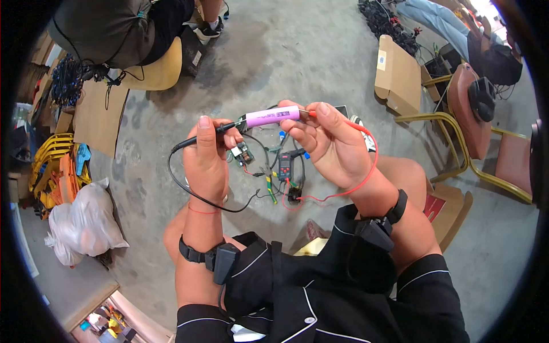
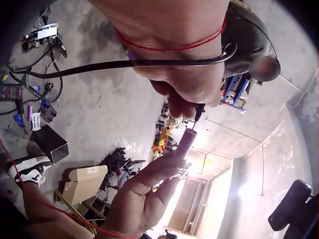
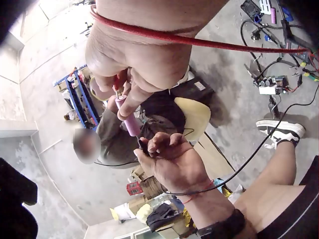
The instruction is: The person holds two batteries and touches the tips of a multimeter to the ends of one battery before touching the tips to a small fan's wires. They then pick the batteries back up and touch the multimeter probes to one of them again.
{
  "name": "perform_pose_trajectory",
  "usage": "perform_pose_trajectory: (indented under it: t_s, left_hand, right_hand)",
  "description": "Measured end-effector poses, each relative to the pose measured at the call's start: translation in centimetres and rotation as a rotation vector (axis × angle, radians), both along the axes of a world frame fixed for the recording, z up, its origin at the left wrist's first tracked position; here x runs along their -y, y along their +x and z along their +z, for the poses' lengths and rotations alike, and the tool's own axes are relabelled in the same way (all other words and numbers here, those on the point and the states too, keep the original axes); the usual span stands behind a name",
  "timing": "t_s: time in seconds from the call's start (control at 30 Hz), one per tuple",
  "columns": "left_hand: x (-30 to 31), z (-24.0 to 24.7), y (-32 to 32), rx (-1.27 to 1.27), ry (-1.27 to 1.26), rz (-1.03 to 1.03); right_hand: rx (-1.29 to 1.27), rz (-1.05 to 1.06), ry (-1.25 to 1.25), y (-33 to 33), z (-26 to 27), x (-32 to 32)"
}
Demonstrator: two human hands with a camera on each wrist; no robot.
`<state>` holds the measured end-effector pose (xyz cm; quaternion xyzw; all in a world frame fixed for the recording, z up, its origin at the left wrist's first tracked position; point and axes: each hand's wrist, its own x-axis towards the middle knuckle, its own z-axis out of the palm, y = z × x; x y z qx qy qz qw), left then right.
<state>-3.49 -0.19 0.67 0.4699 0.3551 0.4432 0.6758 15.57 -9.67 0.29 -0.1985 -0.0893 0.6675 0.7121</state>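
Note:
A pink cylindrical battery cell [image 1: 272, 116] is held up crosswise in front of the body. My left hand [image 1: 207, 166] pinches a black test probe [image 1: 197, 139], its tip at the cell's left end. My right hand [image 1: 337, 137] grips the cell near its right end with the fingers. That same hand holds a red test probe [image 3: 120, 81], whose metal tip meets the cell's end in the right wrist view. From the probes, a black lead [image 2: 99, 65] and a red lead [image 1: 374, 154] loop down toward a small meter [image 1: 285, 166] on the floor.
Beside the meter lie a small circuit board [image 1: 243, 153] and tangled cables. Another pink cell [image 2: 30, 110] is on the floor. A cardboard box [image 1: 400, 74] and chairs [image 1: 466, 108] stand at right; white plastic bags [image 1: 88, 220] sit at left. Other people are seated at the back.

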Motion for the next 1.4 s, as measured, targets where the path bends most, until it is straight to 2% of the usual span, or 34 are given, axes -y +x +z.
perform_pose_trajectory:
  t_s: [0.63,1.4]
  left_hand:
    - [0.01,-0.29,0.21,0.016,0.008,-0.032]
    - [0.04,-0.83,0.81,0.020,-0.039,0.021]
  right_hand:
    - [-0.006,-0.020,0.009,0.19,-0.11,0.12]
    - [-0.049,-0.051,0.007,-0.06,0.08,0.06]
